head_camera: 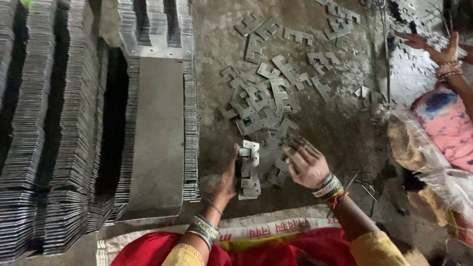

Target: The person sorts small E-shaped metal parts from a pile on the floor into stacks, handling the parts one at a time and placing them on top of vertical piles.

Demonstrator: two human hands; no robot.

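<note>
One head-worn camera looks steeply down, close over the floor (335, 128) before the wearer's lap.

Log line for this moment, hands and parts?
left hand: steadies upright stack of metal plates | right hand: over loose plates | floor: concrete

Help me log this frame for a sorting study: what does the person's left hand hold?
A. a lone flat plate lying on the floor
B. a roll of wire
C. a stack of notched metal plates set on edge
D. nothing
C: the left hand steadies a stack of notched metal plates on edge on the floor, while the right hand reaches into the loose plates.
</note>
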